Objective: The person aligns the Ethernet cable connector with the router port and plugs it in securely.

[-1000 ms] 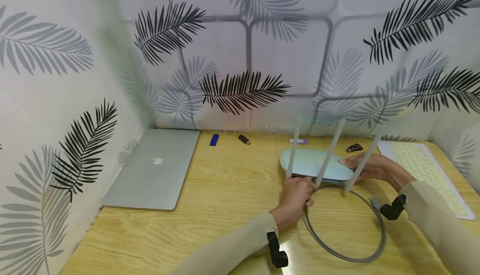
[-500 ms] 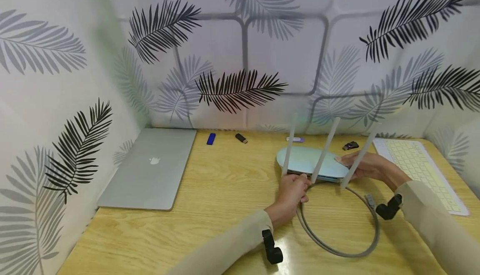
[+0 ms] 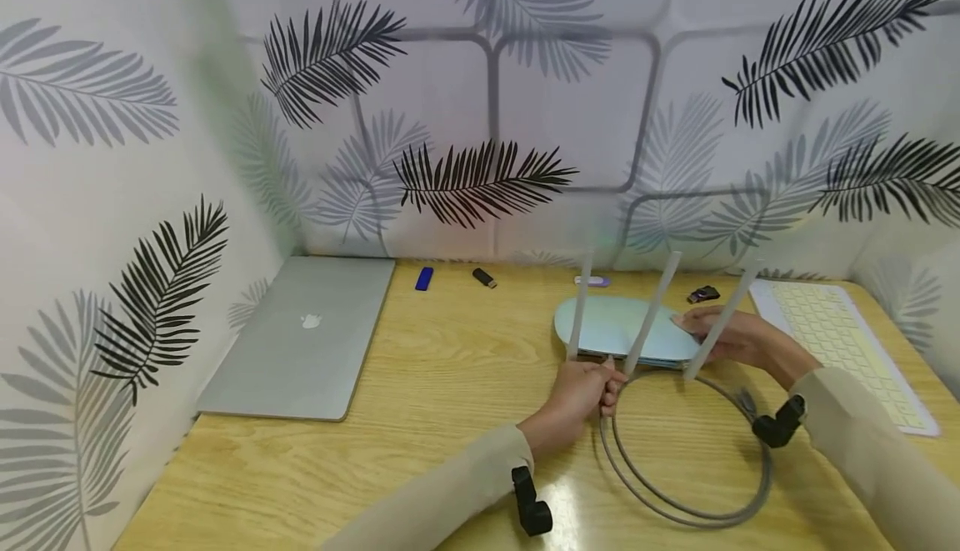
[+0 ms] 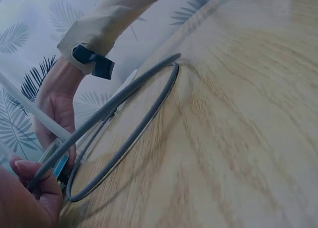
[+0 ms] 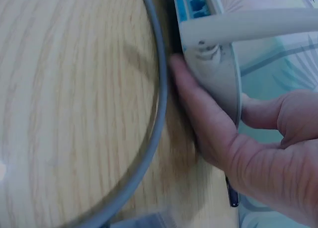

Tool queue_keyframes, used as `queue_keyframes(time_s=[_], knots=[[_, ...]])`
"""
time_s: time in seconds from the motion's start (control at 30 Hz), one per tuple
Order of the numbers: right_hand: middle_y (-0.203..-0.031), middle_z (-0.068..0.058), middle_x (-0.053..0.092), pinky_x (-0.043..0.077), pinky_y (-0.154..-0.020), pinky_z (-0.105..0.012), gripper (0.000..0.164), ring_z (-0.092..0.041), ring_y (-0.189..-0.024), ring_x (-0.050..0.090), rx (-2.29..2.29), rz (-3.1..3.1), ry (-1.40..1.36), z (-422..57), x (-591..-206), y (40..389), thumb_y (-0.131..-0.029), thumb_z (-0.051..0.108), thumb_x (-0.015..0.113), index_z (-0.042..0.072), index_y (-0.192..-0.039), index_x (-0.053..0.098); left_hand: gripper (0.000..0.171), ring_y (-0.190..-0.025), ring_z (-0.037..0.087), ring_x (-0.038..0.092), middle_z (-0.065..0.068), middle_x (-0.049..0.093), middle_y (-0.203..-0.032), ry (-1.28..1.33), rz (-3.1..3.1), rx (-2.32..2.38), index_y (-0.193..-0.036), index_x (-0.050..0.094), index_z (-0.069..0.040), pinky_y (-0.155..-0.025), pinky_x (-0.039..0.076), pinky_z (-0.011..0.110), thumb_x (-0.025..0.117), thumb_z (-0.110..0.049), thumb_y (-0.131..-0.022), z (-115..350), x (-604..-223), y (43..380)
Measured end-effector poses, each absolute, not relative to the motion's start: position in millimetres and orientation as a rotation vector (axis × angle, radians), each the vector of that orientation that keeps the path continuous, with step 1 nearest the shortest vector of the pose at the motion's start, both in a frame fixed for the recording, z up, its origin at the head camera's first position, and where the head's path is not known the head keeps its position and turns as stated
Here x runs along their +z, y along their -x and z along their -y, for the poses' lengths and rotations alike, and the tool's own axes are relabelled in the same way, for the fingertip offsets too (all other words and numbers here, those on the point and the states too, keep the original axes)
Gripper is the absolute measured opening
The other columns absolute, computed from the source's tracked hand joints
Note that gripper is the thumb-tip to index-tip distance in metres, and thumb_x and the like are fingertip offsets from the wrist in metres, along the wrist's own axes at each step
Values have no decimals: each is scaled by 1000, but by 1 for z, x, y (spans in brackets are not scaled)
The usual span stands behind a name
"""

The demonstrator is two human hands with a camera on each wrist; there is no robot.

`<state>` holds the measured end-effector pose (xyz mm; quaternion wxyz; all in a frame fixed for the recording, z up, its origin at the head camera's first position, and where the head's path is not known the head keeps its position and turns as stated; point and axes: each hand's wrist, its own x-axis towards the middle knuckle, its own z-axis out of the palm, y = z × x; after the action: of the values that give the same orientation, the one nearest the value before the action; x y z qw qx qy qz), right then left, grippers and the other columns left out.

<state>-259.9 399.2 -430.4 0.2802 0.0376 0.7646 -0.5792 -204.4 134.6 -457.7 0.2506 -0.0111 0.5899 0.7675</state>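
A pale blue-white router [image 3: 611, 326] with upright antennas [image 3: 652, 312] sits at the right of the table, its ported back edge toward me. My right hand [image 3: 738, 338] grips its right end, thumb on top and fingers underneath, as the right wrist view shows. Blue-edged ports [image 5: 196, 2] line that back edge. At the router's left rear, my left hand [image 3: 573, 397] pinches a grey network cable [image 4: 114, 101] between thumb and fingers. The cable's end is hidden within the hand. Its loop spreads over the table, and a blurred grey plug [image 3: 746, 402] lies near the right wrist.
A closed silver laptop [image 3: 300, 351] lies at the left. Along the back are a blue USB stick [image 3: 424, 278], a black one [image 3: 483, 278], a white-purple one [image 3: 592, 282] and another dark one [image 3: 703, 294]. A white keyboard [image 3: 840, 343] stands far right.
The left hand has drawn slightly left and toward me from the router's back. The cable loop has shifted toward me, and the antenna tips sit lower. The right hand keeps its grip.
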Motion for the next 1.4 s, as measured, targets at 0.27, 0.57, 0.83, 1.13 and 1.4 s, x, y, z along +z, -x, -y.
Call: queue_keyframes(time_s=[0.27,0.57,0.83,1.13,1.4], knots=[[-124,-37,44,60,-70,-26,62,-4,-67,62,-1531,-2076,-42,-398,-431,261,-107,23,40,-13,-151,14,29,-50,7,33,-1,46,-60,68,-1625,2220,-88,65,15,-44,29,18,52,-9,-100,-142,-457,205],[-152,-41,12,61,-76,-28,63,-6,-70,65,-1498,-2050,-54,-402,-435,263,-107,25,40,-10,-151,12,24,-44,3,24,-6,36,-51,77,-1590,2254,-74,61,6,-41,23,16,51,-3,-95,-144,-460,208],[-155,-41,4,61,-76,-28,63,-6,-73,65,-1508,-2047,-61,-399,-437,264,-108,23,38,-10,-151,8,24,-45,5,26,-4,39,-53,104,-1650,2236,-82,63,13,-41,25,17,54,-5,-95,-145,-459,212],[-143,-39,28,58,-76,-28,69,-6,-77,59,-1431,-2122,-59,-389,-440,261,-108,31,36,-14,-151,6,19,-60,7,56,7,67,-78,-279,-1998,1808,-102,65,5,-51,51,20,62,-12,-96,-108,-458,200],[-86,7,58,60,-75,-27,69,-4,-73,62,-1514,-2071,-88,-395,-437,261,-107,28,38,-15,-150,6,17,-84,7,52,1,60,-104,-1279,-2918,867,-108,64,-12,-68,43,10,65,-23,-95,-96,-439,175]])
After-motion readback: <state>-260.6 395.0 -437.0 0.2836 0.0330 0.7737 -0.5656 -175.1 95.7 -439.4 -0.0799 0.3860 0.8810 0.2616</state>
